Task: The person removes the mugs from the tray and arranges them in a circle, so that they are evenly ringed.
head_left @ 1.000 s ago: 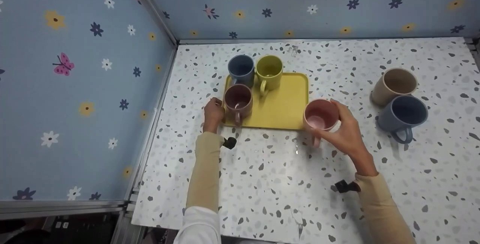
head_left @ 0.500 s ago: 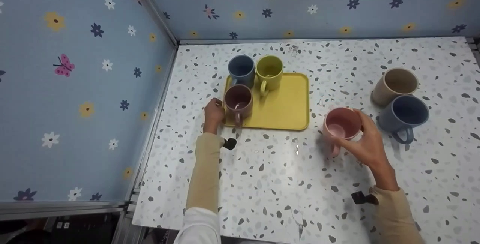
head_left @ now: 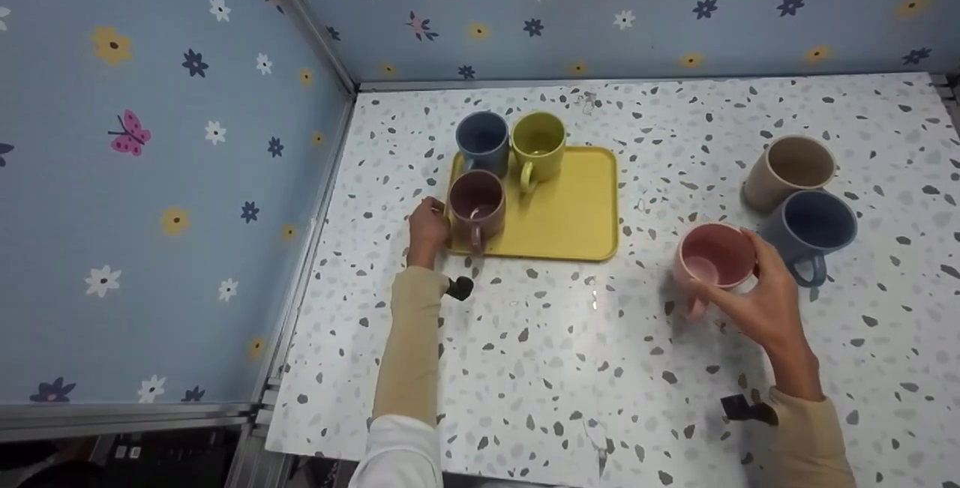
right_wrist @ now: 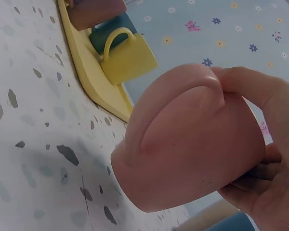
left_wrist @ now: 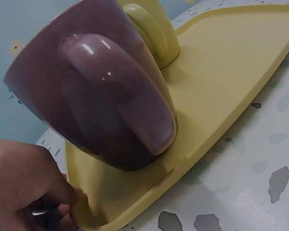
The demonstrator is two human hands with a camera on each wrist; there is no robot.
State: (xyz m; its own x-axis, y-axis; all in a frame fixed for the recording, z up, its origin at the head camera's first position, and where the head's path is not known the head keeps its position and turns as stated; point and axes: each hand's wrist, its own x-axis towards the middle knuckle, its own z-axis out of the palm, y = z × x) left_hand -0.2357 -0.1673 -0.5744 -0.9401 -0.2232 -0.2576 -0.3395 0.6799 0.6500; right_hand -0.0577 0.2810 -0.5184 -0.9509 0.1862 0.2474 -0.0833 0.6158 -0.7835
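Observation:
My right hand [head_left: 766,300] grips a pink mug [head_left: 697,270] around its side, thumb near the handle. In the right wrist view the pink mug [right_wrist: 192,149] shows its handle and base close over the table. At the left my left hand [head_left: 429,229] pinches the corner rim of a yellow tray [head_left: 577,203], thumb on top in the left wrist view. Beside that hand a dark mauve mug [left_wrist: 101,96] stands upright on the tray. Behind it on the tray are a blue mug [head_left: 481,139] and a yellow-green mug [head_left: 541,143].
To the right of the pink mug stand a beige mug [head_left: 780,181] and a second blue mug [head_left: 795,237], close together. The speckled table [head_left: 525,368] meets flowered blue panels [head_left: 187,196] at the left and back.
My right hand has carried the pink mug from the tray's right front corner rightward and slightly toward me, close to the second blue mug. The left hand and tray have stayed in place.

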